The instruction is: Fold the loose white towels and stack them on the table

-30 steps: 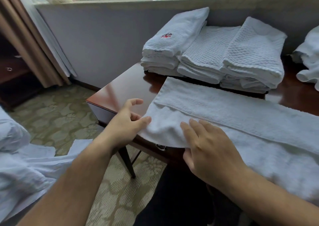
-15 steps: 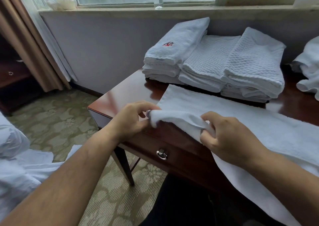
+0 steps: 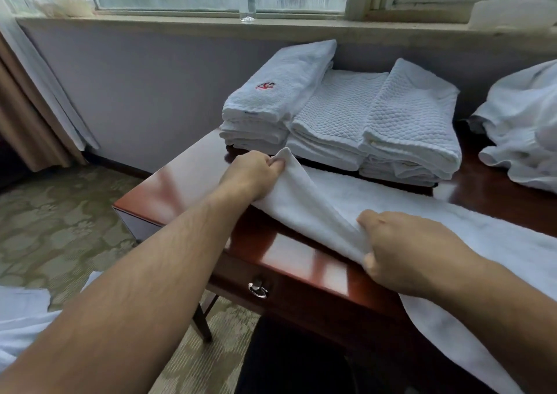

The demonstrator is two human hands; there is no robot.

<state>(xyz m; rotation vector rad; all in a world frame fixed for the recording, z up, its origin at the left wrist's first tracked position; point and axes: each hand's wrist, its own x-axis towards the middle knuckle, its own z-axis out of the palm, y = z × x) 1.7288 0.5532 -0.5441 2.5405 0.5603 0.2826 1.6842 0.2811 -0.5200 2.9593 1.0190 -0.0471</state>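
Now we look down at a long white towel (image 3: 422, 222) lying on a glossy red-brown table (image 3: 180, 188). Its long axis runs left to right across the tabletop and slants toward us on the right, where part of it hangs over the near edge. The left short end is lifted off the wood.

Our left hand (image 3: 250, 176) pinches the far corner of that end, fingers curled tightly round the cloth. Our right hand (image 3: 404, 249) grips the near corner of the same end, thumb underneath and knuckles up. The edge between the two hands sags a little.

We judge the step in hand to be folding this end over toward the right. To do it well, we would draw the edge taut, carry both corners level along the towel's length, lay edge on edge, then smooth it flat.

Behind the towel, just beside its far edge, sit folded towels (image 3: 346, 116) in neat stacks. A loose heap (image 3: 524, 122) of white cloth lies at the far right. A metal drawer pull (image 3: 258, 289) shows on the table's front.
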